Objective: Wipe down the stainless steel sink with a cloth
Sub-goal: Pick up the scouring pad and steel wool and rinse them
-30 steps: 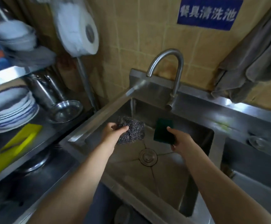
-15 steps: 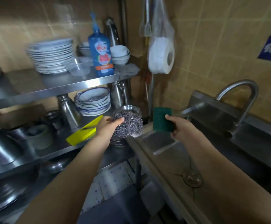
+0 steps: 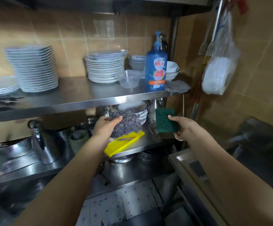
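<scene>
From the head camera, take the blue detergent bottle on the upper shelf as the marker. A folded grey cloth lies touching its right side, long axis along the shelf edge. Below the bottle, the right hand pinches a green scouring pad upright between thumb and fingers. Lower left of the bottle, the left hand curls round a ball of steel wool just above a yellow tool. The sink sits far down to the bottle's right, with only its rim showing clearly.

The cloth is almost straight above the right hand, the nearer one, but I'd say a hand must first empty. The bottle's label is too blurred to read.
</scene>
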